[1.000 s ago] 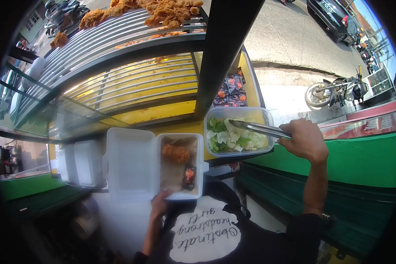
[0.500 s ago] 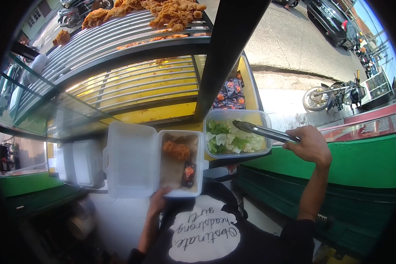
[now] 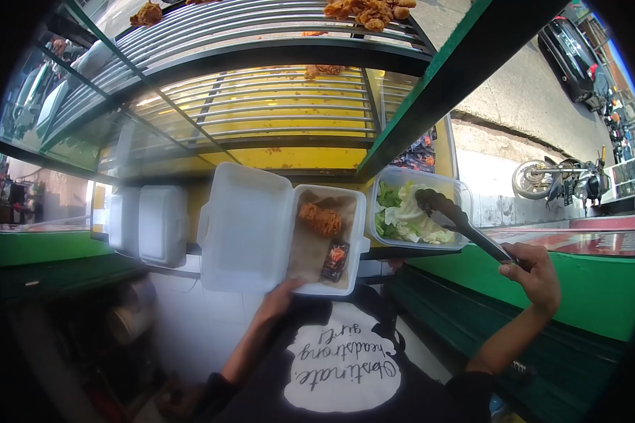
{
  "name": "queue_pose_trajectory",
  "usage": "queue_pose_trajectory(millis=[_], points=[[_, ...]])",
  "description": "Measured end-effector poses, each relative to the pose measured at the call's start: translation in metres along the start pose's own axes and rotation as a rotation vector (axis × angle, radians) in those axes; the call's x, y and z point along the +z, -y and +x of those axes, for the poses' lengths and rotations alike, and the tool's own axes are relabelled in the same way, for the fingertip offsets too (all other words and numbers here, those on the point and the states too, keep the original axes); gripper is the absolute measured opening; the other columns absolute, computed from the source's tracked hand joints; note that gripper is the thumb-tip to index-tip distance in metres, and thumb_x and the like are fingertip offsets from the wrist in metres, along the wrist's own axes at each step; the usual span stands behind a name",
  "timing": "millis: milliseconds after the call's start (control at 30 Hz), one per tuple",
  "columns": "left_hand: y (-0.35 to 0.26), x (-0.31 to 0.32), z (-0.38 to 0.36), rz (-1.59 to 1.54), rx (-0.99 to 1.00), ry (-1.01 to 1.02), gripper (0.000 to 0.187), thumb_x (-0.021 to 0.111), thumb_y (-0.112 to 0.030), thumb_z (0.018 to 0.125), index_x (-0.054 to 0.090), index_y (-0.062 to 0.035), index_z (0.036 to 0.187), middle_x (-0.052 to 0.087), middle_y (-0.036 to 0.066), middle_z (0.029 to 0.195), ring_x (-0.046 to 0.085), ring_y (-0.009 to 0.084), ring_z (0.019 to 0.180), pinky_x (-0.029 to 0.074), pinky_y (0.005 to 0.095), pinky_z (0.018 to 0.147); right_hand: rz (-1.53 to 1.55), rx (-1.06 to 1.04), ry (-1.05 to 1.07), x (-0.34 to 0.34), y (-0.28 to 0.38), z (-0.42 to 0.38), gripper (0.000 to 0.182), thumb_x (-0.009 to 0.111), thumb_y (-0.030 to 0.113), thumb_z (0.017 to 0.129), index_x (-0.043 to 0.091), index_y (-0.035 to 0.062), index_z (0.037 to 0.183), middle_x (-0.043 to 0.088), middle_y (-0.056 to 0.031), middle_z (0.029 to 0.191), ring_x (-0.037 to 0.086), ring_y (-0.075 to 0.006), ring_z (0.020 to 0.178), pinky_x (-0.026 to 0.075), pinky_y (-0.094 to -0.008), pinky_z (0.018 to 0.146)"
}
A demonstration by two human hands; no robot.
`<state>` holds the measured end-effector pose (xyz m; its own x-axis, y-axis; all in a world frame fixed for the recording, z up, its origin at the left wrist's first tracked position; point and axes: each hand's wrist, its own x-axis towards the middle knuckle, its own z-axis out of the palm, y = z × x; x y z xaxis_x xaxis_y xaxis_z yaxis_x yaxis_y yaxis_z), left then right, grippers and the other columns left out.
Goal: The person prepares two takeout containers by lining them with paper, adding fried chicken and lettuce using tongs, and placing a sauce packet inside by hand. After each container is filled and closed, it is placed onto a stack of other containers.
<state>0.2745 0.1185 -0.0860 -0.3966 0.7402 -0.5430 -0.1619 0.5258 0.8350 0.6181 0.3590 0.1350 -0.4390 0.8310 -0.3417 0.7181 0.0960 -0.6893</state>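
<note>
The foam box [image 3: 245,233] ahead of my left grip [image 3: 281,299], held at one edge, could tip; my right grip [image 3: 533,273] holds tongs [image 3: 481,238].

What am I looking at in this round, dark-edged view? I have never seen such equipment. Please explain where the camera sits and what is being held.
There is no machine here, only a person's two bare hands. The camera is worn on the head and looks forward and down, so the person's own shirt shows at the bottom.

The left hand is at the near edge of an open white box; its grip is partly hidden. Inside lie a fried piece and a dark packet.

The right hand holds tongs over a clear tub of cut greens.

Closed white boxes stand farther left.
</note>
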Motion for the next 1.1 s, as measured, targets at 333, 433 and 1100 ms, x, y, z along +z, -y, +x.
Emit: queue_pose_trajectory(millis=[333,433,1100], points=[[0.005,-0.03,0.009,-0.125,-0.09,0.128,0.036,0.053,-0.024,0.094,0.062,0.0061,0.109,0.064,0.012,0.105,0.057,0.0181,0.1,0.041,0.0295,0.093,-0.016,-0.097,0.422,0.143,0.048,0.035,0.038,0.068,0.024,0.086,0.064,-0.0054,0.11,0.063,-0.0183,0.079,0.059,-0.0258,0.066,0.045,-0.0344,0.064],[0.023,-0.04,0.018,-0.245,-0.104,0.169,0.034,0.052,-0.024,0.094,0.063,0.0058,0.107,0.064,0.011,0.104,0.057,0.0179,0.099,0.04,0.0296,0.093,-0.119,-0.325,0.322,0.167,0.043,0.036,0.038,0.067,0.026,0.087,0.065,-0.005,0.109,0.064,-0.0223,0.084,0.062,-0.0339,0.072,0.047,-0.0383,0.066],[0.015,-0.09,0.016,0.185,-0.007,0.056,0.017,0.06,0.006,0.084,0.069,-0.001,0.097,0.069,0.018,0.097,0.066,0.0244,0.096,0.05,0.0328,0.085,-0.321,-0.054,-0.106,0.125,0.108,-0.012,0.035,0.076,0.023,0.073,0.071,0.0052,0.102,0.064,-0.0132,0.08,0.063,-0.0321,0.067,0.049,-0.0397,0.062]])
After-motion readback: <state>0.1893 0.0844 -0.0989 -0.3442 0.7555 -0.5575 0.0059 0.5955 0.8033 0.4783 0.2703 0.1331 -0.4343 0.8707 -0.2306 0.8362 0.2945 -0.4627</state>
